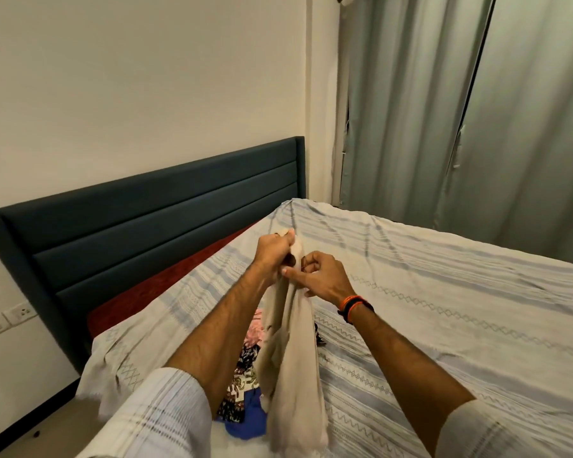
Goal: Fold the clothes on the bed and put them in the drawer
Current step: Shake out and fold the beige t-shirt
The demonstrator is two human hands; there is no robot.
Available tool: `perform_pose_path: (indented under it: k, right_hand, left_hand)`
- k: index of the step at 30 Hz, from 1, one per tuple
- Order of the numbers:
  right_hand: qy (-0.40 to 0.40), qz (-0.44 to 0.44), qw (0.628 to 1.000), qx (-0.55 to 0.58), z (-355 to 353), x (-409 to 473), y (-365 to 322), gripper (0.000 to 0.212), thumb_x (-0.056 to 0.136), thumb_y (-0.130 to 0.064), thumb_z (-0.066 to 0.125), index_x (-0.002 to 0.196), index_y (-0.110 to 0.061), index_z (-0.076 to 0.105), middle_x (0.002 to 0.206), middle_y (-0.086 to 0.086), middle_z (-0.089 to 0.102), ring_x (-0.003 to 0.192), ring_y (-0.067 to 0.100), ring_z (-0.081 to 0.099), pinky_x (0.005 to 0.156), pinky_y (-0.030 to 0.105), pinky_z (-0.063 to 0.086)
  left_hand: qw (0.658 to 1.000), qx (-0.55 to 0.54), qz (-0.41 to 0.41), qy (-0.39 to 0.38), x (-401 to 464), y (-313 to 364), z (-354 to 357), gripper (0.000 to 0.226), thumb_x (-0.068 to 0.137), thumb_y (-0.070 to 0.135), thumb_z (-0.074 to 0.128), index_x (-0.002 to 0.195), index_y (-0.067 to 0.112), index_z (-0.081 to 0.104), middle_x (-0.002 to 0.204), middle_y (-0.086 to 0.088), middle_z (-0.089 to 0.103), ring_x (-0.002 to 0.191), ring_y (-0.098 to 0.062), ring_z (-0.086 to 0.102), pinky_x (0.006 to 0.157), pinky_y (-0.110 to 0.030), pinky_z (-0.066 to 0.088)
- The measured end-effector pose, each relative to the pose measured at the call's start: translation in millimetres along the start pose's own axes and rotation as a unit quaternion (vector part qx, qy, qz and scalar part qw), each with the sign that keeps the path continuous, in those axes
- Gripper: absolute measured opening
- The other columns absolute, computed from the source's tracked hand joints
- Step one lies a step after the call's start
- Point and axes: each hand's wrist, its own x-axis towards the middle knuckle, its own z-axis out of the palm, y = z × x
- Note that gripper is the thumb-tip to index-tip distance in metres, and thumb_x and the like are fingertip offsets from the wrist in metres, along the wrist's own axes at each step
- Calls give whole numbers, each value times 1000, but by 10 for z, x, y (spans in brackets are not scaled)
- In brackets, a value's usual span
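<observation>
A beige garment is held up in the middle of the frame, above the bed. Its top edge is clenched in the left hand, fingers curled round the cloth. Just right of it, the same cloth is pinched by the right hand between thumb and fingers. The two hands are nearly touching. The garment hangs down from them in long folds to the lower centre of the frame.

Under the hanging cloth, at lower centre, a pile of clothes lies on the bed: pink, patterned and blue pieces can be made out. The bed is covered by a pale striped sheet, and a red strip is seen along its left edge.

A dark headboard stands at the left against a plain wall. Grey-green curtains fill the upper right. An orange and black band is worn on the right wrist.
</observation>
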Motion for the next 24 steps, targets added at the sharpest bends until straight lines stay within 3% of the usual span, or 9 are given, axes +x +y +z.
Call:
perform_pose_path:
  k: [3, 5, 8, 10, 13, 15, 17, 20, 24]
  right_hand:
    - [3, -5, 999, -51, -79, -30, -61, 32, 75, -40, 80, 77, -11, 68, 73, 6, 73, 67, 21, 72, 66, 37, 62]
    - [-8, 6, 998, -68, -142, -8, -104, 24, 83, -25, 73, 71, -5, 70, 70, 11, 73, 63, 20, 72, 65, 37, 63]
    - [23, -1, 996, -88, -275, 22, -168, 35, 91, -24, 61, 65, -3, 69, 64, 10, 72, 60, 23, 72, 65, 37, 62]
    - [45, 14, 998, -33, -372, 68, -208, 35, 94, -22, 58, 63, -7, 64, 68, 13, 71, 62, 26, 71, 67, 38, 62]
    - [34, 75, 984, 157, -491, 121, -290, 19, 97, -15, 55, 91, 0, 66, 88, 21, 71, 69, 29, 72, 68, 41, 62]
    - [23, 91, 974, 208, -530, 121, -317, 23, 99, -14, 52, 105, 5, 62, 95, 21, 70, 71, 29, 72, 65, 37, 62]
    - [25, 85, 966, 244, -543, 112, -309, 21, 102, -17, 50, 108, 1, 61, 101, 18, 69, 79, 29, 72, 74, 39, 62]
    - [42, 77, 950, 301, -609, 88, -302, 18, 103, -18, 49, 109, -5, 60, 105, 16, 69, 88, 29, 71, 86, 45, 59]
    - [68, 64, 937, 335, -741, 34, -268, 18, 104, -19, 48, 107, -6, 60, 94, 10, 69, 83, 24, 71, 81, 40, 60]
  left_hand:
    - [999, -42, 11, 14, -107, 137, 59, 19, 98, 22, 58, 104, 4, 62, 77, -2, 60, 66, -12, 57, 42, -18, 45]
    - [996, -83, 13, 6, -157, 210, 67, 17, 97, 17, 59, 104, 2, 63, 79, -2, 64, 70, -13, 60, 51, -21, 50]
    - [998, -48, 35, -32, -217, 208, 38, 18, 95, 21, 63, 98, 4, 69, 87, -7, 69, 77, -16, 63, 66, -30, 54]
    - [995, -21, 51, -89, -274, 114, 1, 25, 92, 23, 67, 106, 3, 70, 100, -12, 71, 88, -21, 66, 81, -38, 56]
    - [986, 74, 52, -143, -308, -169, -12, 25, 83, 18, 76, 105, 9, 72, 105, -9, 72, 101, -26, 68, 88, -37, 56]
    - [978, 159, 53, -121, -333, -321, 45, 36, 73, 21, 84, 105, 12, 69, 103, -5, 71, 99, -24, 67, 86, -36, 57]
    - [966, 233, 66, -89, -407, -387, 108, 48, 69, 27, 86, 109, 14, 63, 102, 1, 67, 95, -18, 65, 80, -29, 55]
    - [954, 291, 61, -46, -501, -477, 177, 42, 77, 33, 80, 108, 15, 58, 101, 1, 63, 95, -17, 62, 75, -27, 53]
    - [951, 301, 61, -23, -549, -555, 213, 33, 85, 44, 71, 88, 12, 63, 87, -2, 67, 84, -17, 66, 82, -36, 58]
